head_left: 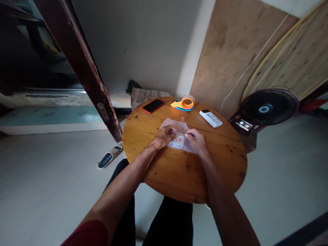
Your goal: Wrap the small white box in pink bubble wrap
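A sheet of bubble wrap (pixel 182 146) lies on the round wooden table, with a small white item with red print (pixel 178 139) under or inside it. Between my hands a strip of clear tape (pixel 181 128) spans the wrap. My left hand (pixel 164 136) is closed, its fingers pinching the strip at the wrap's left side. On the right side, my right hand (pixel 197 140) pinches the strip's other end between thumb and forefinger. How far the tape sticks to the wrap I cannot tell.
An orange tape dispenser (pixel 182 103) stands at the table's (pixel 176 177) far side. Left of it lies a red-edged phone (pixel 153 106), and to its right a white handheld device (pixel 210 118). A dark fan (pixel 269 106) stands right of the table; a slipper (pixel 110 158) lies on the floor.
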Demonstrator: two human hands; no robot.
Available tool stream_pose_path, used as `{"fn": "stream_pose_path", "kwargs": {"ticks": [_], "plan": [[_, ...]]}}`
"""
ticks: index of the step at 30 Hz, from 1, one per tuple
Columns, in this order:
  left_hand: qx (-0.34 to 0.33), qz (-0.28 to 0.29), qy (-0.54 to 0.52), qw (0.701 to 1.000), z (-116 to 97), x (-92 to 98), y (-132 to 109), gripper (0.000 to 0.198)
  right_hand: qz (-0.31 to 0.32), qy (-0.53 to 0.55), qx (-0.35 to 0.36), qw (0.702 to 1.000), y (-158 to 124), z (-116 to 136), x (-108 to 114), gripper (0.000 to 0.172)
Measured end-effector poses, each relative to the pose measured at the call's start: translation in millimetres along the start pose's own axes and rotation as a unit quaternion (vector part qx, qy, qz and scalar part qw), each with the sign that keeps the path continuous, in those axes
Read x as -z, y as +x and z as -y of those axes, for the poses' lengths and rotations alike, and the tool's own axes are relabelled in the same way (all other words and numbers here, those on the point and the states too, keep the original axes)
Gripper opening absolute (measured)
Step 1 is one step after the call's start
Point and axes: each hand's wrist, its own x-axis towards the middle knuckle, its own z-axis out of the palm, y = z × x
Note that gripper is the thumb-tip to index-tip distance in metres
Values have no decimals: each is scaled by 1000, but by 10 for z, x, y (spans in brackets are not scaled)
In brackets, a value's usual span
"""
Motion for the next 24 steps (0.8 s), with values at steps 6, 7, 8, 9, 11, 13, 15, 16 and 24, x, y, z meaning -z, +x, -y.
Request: {"fn": "stream_pose_path", "kwargs": {"ticks": [6,7,8,9,11,13,15,16,24], "plan": [[-14,0,2,1000,-1,1,1,12,-9,12,50,999,-22,119,28,22],[-14,-2,1,1000,-9,2,-2,12,-3,20,76,997,-25,145,28,20],[-15,-5,0,1000,-17,3,-5,11,6,27,103,994,-29,168,26,18],[-16,-5,-1,1000,-25,4,-7,11,17,32,127,991,-32,188,21,17],[-19,-4,-4,1000,-42,8,-11,10,42,35,156,986,-38,215,6,15],[-20,-4,-6,1000,-58,14,-16,8,69,26,159,985,-41,227,-9,13],[-23,-4,-5,1000,-71,19,-22,7,93,14,157,983,-39,234,-15,13],[-24,-3,-3,1000,-75,19,-24,7,103,8,157,982,-38,237,-15,13],[-19,-16,82,996,5,89,-3,16,93,-14,159,983,-45,273,2,13]]}}
